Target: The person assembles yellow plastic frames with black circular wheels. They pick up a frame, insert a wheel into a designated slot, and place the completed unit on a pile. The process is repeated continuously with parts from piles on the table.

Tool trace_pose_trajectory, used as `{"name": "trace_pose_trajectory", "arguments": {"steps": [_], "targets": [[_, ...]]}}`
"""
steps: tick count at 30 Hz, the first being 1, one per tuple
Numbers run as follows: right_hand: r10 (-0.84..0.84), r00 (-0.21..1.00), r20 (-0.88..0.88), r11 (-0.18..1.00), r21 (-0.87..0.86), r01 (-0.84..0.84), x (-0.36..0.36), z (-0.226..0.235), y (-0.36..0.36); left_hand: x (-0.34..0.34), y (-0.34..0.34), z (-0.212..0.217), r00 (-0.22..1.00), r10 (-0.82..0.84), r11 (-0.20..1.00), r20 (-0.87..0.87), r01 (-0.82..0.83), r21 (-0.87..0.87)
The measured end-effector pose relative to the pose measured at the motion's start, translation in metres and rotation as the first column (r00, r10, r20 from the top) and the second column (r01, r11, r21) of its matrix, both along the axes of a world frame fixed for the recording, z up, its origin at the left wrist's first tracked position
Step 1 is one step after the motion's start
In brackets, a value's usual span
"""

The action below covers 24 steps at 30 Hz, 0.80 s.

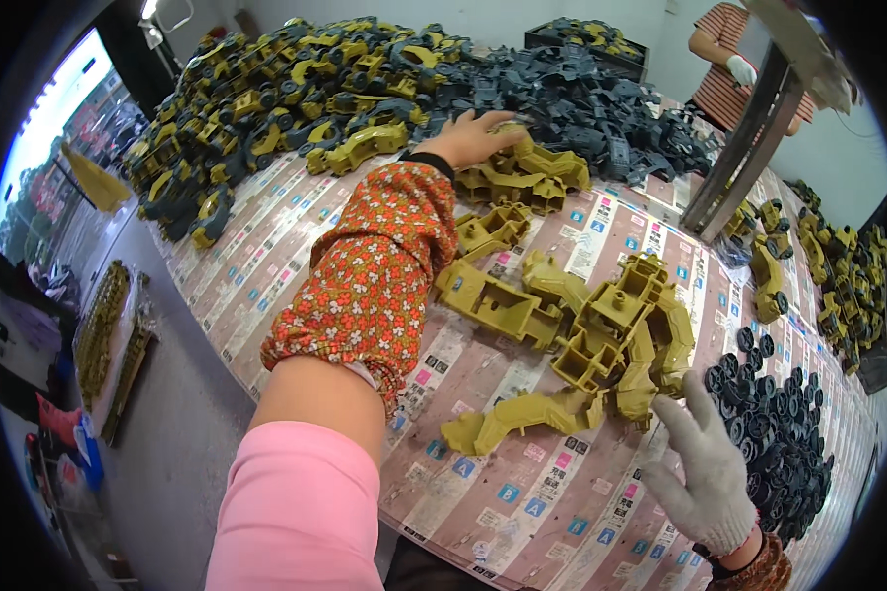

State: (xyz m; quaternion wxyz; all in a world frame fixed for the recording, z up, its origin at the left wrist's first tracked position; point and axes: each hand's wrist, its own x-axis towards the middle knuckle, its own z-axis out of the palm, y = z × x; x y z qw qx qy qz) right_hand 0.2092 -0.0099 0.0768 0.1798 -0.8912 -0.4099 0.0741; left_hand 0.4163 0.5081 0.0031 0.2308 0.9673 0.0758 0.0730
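Two hands | left hand [466, 138] spread on olive parts [522, 172]; gloved right hand [705, 473] wide, just below

An orange sleeve cover [375, 266] with small white flowers sits above a pink sleeve [301, 517] at lower left. The right hand [705, 473] wears a white knit glove. Olive-yellow plastic parts [601, 325] fill the centre, black wheels [774, 424] lie at right, dark grey parts [572, 98] at top.

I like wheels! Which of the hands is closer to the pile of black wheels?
Right. The right hand is beside the black wheels, just left of them; the left hand reaches far across the table.
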Motion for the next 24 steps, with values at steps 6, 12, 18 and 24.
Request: {"name": "trace_pose_trajectory", "arguments": {"steps": [6, 12, 18, 24], "targets": [[0.003, 0.999, 0.032, 1.0, -0.029, -0.003, 0.003, -0.017, 0.0, 0.008, -0.004, -0.038, 0.976, -0.09, 0.957, 0.201, 0.14, -0.252], [-0.063, 0.998, 0.01, 0.987, 0.151, 0.061, 0.002, -0.042, -0.009, -0.056, -0.093, -0.012, 0.938, -0.338, 0.933, 0.08, 0.345, -0.1], [-0.126, 0.973, -0.193, 0.944, 0.28, 0.178, 0.003, -0.053, -0.024, -0.12, -0.116, 0.03, 0.838, -0.544, 0.768, -0.043, 0.477, -0.428], [-0.13, 0.972, -0.196, 0.945, 0.273, 0.181, 0.003, -0.048, -0.02, -0.077, 0.032, 0.009, 0.913, 0.111, 0.992, 0.392, -0.126, 0.013]]}}
